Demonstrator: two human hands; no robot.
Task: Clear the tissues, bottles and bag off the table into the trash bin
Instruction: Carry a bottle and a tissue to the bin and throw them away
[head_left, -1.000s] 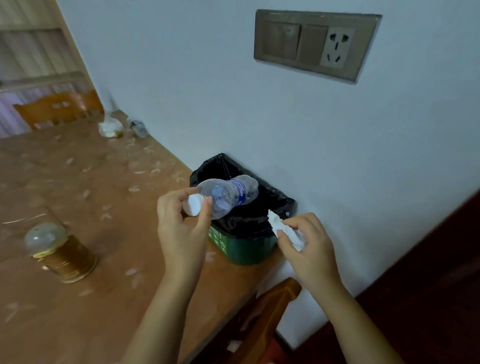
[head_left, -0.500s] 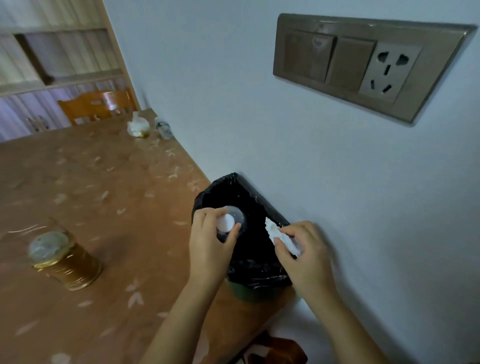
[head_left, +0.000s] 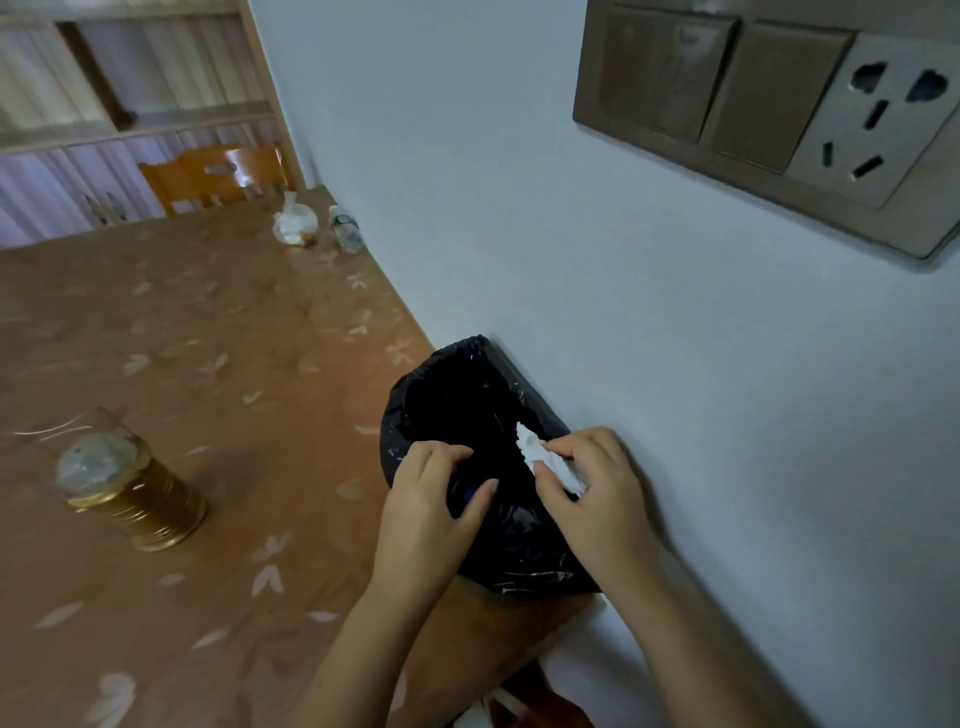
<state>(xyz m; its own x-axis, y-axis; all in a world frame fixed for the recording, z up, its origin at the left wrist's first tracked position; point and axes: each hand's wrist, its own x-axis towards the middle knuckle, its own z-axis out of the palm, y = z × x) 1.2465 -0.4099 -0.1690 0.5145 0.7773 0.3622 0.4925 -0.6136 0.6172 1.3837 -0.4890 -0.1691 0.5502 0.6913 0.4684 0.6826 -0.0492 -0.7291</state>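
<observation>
White tissue (head_left: 550, 457) pinched in right-hand fingers (head_left: 545, 475) over bin (head_left: 441, 374); left fingers (head_left: 483, 493) spread.

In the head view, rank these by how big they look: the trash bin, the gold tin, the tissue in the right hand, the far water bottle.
1. trash bin
2. gold tin
3. and 4. tissue and water bottle look alike in size; the bottle lies far from the camera, so I won't rank them.
</observation>
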